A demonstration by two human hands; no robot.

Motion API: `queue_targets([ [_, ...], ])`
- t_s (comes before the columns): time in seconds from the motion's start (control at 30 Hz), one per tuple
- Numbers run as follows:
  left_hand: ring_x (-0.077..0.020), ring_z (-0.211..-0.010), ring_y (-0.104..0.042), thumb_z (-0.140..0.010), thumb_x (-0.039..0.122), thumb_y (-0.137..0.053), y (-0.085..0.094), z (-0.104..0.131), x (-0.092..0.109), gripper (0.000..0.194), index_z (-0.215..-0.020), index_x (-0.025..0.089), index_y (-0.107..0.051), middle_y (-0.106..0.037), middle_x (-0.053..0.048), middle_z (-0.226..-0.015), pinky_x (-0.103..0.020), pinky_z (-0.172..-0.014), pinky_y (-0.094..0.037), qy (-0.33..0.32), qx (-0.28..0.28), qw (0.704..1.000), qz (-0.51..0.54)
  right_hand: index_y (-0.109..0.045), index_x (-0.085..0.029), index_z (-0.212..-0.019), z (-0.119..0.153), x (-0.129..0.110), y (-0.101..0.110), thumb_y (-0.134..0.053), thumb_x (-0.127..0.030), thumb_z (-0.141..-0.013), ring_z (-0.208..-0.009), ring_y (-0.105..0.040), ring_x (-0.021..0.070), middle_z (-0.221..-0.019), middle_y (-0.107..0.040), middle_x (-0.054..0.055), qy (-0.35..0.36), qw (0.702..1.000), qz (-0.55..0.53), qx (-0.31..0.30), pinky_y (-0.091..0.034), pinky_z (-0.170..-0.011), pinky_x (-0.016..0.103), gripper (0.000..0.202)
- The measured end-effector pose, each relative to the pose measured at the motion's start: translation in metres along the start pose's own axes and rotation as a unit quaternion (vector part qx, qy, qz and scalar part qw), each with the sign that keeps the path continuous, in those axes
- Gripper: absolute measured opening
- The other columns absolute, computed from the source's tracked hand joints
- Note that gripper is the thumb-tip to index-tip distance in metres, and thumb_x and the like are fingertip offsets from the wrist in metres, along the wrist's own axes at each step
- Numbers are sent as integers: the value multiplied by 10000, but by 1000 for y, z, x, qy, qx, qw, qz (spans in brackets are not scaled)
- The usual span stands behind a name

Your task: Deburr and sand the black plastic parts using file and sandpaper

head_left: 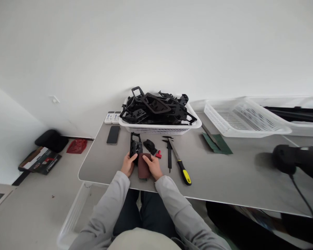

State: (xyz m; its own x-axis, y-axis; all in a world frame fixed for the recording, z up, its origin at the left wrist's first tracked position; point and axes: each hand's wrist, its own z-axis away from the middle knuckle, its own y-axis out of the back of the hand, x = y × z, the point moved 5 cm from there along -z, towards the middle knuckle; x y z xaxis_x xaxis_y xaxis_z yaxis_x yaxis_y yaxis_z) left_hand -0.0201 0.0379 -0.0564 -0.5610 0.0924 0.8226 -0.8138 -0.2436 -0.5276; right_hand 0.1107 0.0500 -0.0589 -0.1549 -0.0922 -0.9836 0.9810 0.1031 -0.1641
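Step in hand: by the look of it, sanding a black plastic part (136, 147) with a sheet of reddish-brown sandpaper (143, 166) at the near edge of the grey table (224, 173).
Left hand (128, 164): fingers closed round the near end of the plastic part, pinning it flat on the table.
Right hand (153, 166): lies on the sandpaper's right edge with fingers curled over it; whether it truly pinches the sheet I cannot tell.
Where the work is: the part lies just left of the sandpaper, touching it, near the middle of the table's near edge.
Next move, as a judgement: the sheet must meet the part's edge while the left hand keeps the part from sliding.
Close by: a small black piece (149, 146) and a red bit (158, 154) just far of the right hand; a black caliper (169, 152) and a yellow-handled file (181, 165) to the right (near enough for a sleeve to nudge).
Farther off: a white basket (158, 129) heaped with black parts, a phone (113, 134) to its left, an empty white basket (245, 119) at far right.
Right edge: a dark power tool (297, 159), blurred, with its cord.
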Motion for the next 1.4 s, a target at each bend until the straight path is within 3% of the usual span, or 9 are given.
queue_targets([
  [0.23,-205,-824,-654,-558,348,-794,1,1,1,392,-850,149,-622,-706,-52,-810,-340,-817,-461,-4,11,1000,-7,-727,-148,-712,2,1,-2,-704,-541,-601,-600,-601,191,-657,-696,42,-12,1000,-7,-6,-491,-576,318,408],
  [0.37,-207,-809,-655,-550,356,-786,3,-1,0,426,-881,147,-616,-704,-58,-810,-343,-802,-466,-15,29,999,-8,-725,-155,-737,0,1,3,-707,-507,-612,-646,-613,196,-698,-704,45,-11,1000,-14,20,-496,-624,325,374],
  [0.63,-159,-722,-642,-598,318,-748,18,-5,-3,443,-952,198,-508,-656,-3,-805,-305,-706,-497,-31,148,987,-46,-698,-146,-786,-4,8,9,-646,-512,-656,-625,-596,184,-697,-687,46,-15,996,-32,80,-485,-599,317,392],
  [0.87,-189,-905,-632,-585,274,-802,16,-7,6,584,-1079,192,-501,-661,-82,-1003,-313,-813,-476,-38,190,959,-205,-682,-153,-768,-6,9,14,-647,-483,-651,-652,-588,175,-710,-682,33,-3,994,-21,107,-476,-628,304,352],
  [1.07,-223,-968,-618,-678,325,-738,9,-4,15,413,-1024,186,-558,-658,-105,-1044,-343,-874,-440,-51,182,945,-266,-683,-156,-735,-6,7,16,-654,-470,-654,-644,-584,178,-683,-678,29,-5,995,-5,96,-466,-617,301,326],
  [1.2,-242,-1001,-609,-619,397,-779,9,-1,15,530,-1045,188,-542,-647,-118,-1070,-353,-894,-425,-53,197,945,-254,-703,-153,-733,-6,5,14,-673,-455,-637,-660,-602,190,-704,-695,42,-14,998,-2,66,-471,-634,308,318],
  [1.33,-264,-984,-616,-528,358,-838,7,-1,14,771,-1174,177,-458,-645,-143,-1061,-369,-879,-430,-39,199,936,-289,-708,-153,-756,-7,5,14,-678,-454,-632,-667,-613,195,-718,-703,47,-21,998,-5,51,-474,-626,309,327],
  [1.4,-278,-1006,-608,-536,345,-833,7,-2,14,775,-1186,175,-447,-637,-154,-1075,-378,-892,-421,-41,199,927,-315,-705,-154,-768,-7,6,15,-678,-464,-630,-670,-617,194,-726,-705,48,-25,998,-11,48,-477,-626,308,340],
])
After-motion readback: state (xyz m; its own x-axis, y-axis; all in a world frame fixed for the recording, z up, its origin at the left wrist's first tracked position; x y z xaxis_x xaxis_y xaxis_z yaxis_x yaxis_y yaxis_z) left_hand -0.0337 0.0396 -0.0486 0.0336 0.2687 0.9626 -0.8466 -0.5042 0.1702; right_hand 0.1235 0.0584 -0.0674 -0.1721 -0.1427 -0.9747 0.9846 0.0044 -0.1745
